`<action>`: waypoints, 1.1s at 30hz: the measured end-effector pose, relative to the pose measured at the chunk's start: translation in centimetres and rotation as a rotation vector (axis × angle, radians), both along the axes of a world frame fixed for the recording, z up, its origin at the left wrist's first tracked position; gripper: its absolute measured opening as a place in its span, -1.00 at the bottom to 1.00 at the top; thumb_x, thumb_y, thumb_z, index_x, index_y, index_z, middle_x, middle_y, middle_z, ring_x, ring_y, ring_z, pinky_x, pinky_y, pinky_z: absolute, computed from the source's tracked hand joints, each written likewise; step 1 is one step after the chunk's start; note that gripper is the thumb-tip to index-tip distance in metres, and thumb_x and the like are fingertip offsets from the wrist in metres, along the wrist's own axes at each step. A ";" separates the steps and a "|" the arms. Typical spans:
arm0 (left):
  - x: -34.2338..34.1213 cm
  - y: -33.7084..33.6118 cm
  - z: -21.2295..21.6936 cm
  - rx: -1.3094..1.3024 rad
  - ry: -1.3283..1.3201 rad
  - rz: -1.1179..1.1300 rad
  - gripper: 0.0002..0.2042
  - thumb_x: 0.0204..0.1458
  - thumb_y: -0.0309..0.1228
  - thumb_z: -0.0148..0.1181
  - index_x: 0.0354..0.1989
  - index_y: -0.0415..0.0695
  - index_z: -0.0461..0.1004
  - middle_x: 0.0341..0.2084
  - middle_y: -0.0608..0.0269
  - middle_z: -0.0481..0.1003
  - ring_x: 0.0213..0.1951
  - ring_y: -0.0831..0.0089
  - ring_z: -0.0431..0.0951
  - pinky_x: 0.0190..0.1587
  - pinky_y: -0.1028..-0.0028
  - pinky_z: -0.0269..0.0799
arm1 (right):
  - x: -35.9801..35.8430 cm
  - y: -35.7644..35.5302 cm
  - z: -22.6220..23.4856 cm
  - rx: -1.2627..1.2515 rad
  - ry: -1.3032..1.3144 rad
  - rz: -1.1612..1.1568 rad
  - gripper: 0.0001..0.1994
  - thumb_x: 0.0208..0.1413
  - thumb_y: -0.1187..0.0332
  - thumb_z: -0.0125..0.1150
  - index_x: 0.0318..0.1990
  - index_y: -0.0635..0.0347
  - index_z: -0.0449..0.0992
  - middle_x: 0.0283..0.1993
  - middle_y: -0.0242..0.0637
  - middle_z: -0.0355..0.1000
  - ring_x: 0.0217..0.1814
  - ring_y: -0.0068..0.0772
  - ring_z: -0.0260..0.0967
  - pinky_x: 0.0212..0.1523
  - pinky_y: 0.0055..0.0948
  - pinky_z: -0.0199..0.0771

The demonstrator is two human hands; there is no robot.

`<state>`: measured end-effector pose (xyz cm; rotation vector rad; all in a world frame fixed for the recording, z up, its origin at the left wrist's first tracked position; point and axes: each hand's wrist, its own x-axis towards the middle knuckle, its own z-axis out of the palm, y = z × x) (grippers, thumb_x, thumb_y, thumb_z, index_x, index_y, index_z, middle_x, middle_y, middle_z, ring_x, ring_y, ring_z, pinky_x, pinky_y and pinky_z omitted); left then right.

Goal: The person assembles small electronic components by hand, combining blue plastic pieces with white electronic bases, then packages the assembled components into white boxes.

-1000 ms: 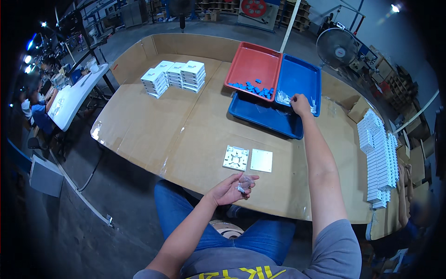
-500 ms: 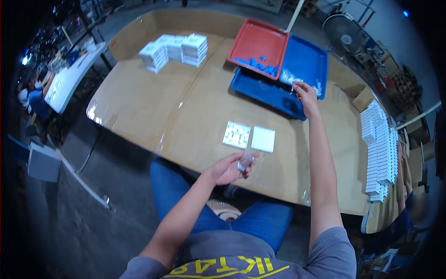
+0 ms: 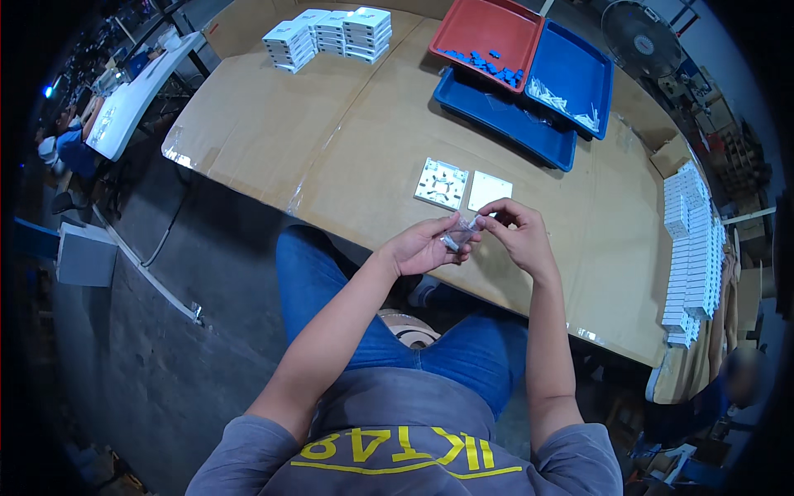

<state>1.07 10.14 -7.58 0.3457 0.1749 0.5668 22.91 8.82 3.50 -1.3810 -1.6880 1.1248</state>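
Observation:
My left hand [image 3: 423,246] is closed around a small clear plastic bag [image 3: 453,240], held over the near edge of the table. My right hand [image 3: 523,237] pinches a small slim white piece [image 3: 475,221] at the bag's upper end; the fingers partly cover it. Just beyond the hands lie two white squares side by side. One is a shallow square box base [image 3: 442,183] with moulded shapes inside, the other a flat plain cover [image 3: 490,189], its near corner close to my right fingers.
A red tray [image 3: 484,33] with small blue pieces and a blue tray [image 3: 571,70] with slim white pieces overlap a lower blue tray [image 3: 504,124]. White square boxes [image 3: 331,35] are stacked far left. Rows of white boxes [image 3: 693,248] line the right edge. A fan [image 3: 641,40] stands beyond.
My right hand has come back from the blue tray to the bag, carrying a white piece. The left hand still holds the bag. The whole view has shifted, with the table higher up.

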 end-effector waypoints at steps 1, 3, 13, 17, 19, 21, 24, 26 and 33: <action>0.0 -0.1 0.2 0.024 0.003 0.002 -0.58 0.48 -0.10 -0.12 0.26 -0.16 0.38 0.00 0.15 0.56 -0.08 0.36 0.58 0.09 0.29 0.50 | -0.1 0.1 0.6 0.056 -0.172 0.064 -0.91 0.17 0.45 0.41 -0.20 0.23 0.67 -0.22 -0.41 0.62 -0.23 -0.62 0.48 -0.19 -0.55 0.45; 0.0 -0.2 0.4 0.050 0.005 0.009 -0.58 0.48 -0.10 -0.10 0.26 -0.15 0.39 0.00 0.15 0.56 -0.07 0.36 0.57 0.09 0.29 0.50 | -0.7 0.4 1.3 0.068 -0.176 0.107 -0.92 0.16 0.45 0.40 -0.22 0.24 0.68 -0.17 -0.40 0.62 -0.21 -0.58 0.48 -0.18 -0.52 0.46; -0.1 -0.6 0.2 0.101 0.050 0.033 -0.61 0.44 -0.10 0.00 0.22 -0.13 0.41 -0.02 0.15 0.54 -0.05 0.36 0.56 0.12 0.27 0.49 | -0.6 2.7 0.9 -0.034 -0.202 0.430 -0.79 0.33 0.35 0.24 -0.08 0.31 0.67 -0.05 -0.23 0.60 -0.13 -0.39 0.53 -0.08 -0.39 0.54; -0.2 -0.8 0.8 0.031 -0.098 0.011 -0.66 0.43 -0.26 0.00 0.23 -0.20 0.39 0.01 0.13 0.51 -0.05 0.36 0.56 0.15 0.26 0.48 | -0.5 2.4 0.3 -0.061 -0.167 0.399 -0.74 0.38 0.29 0.23 -0.05 0.33 0.65 -0.10 -0.27 0.61 -0.14 -0.49 0.48 -0.06 -0.40 0.52; -0.7 -0.8 0.2 0.108 -0.033 0.014 -0.64 0.39 -0.37 -0.02 0.27 -0.25 0.36 0.05 0.11 0.50 0.01 0.33 0.56 0.19 0.26 0.48 | -0.9 2.0 0.3 -0.167 -0.191 0.423 -0.68 0.42 0.20 0.20 -0.04 0.34 0.65 -0.22 -0.29 0.60 -0.20 -0.55 0.46 -0.12 -0.45 0.51; -0.6 -1.0 0.4 0.183 0.030 0.015 -0.61 0.34 -0.48 -0.03 0.31 -0.29 0.32 0.08 0.08 0.49 0.06 0.30 0.57 0.24 0.26 0.48 | -0.8 1.9 -0.1 -0.166 -0.194 0.394 -0.69 0.42 0.20 0.21 -0.04 0.33 0.65 -0.24 -0.31 0.59 -0.22 -0.57 0.45 -0.15 -0.47 0.50; -0.4 -1.2 1.6 0.213 0.153 0.036 -0.51 0.23 -0.60 -0.09 0.38 -0.36 0.25 0.20 0.00 0.45 0.25 0.19 0.51 0.35 0.25 0.44 | -0.3 1.9 -1.0 -0.155 -0.193 0.346 -0.69 0.41 0.21 0.21 -0.06 0.33 0.66 -0.25 -0.34 0.58 -0.23 -0.59 0.44 -0.19 -0.49 0.48; -0.6 -1.1 1.7 0.185 0.108 0.010 -0.54 0.28 -0.59 -0.08 0.38 -0.31 0.27 0.27 -0.02 0.43 0.36 0.13 0.43 0.41 0.21 0.37 | -0.3 2.0 -1.2 -0.145 -0.189 0.331 -0.70 0.41 0.21 0.22 -0.07 0.33 0.66 -0.25 -0.34 0.58 -0.23 -0.60 0.43 -0.19 -0.50 0.47; -0.8 -1.4 1.7 0.200 0.085 0.006 -0.56 0.33 -0.56 -0.09 0.38 -0.31 0.26 0.27 -0.07 0.42 0.36 0.10 0.44 0.39 0.19 0.41 | -0.4 2.3 -0.8 -0.186 -0.151 0.355 -0.82 0.33 0.35 0.28 -0.17 0.32 0.65 -0.12 -0.32 0.60 -0.19 -0.58 0.47 -0.20 -0.48 0.54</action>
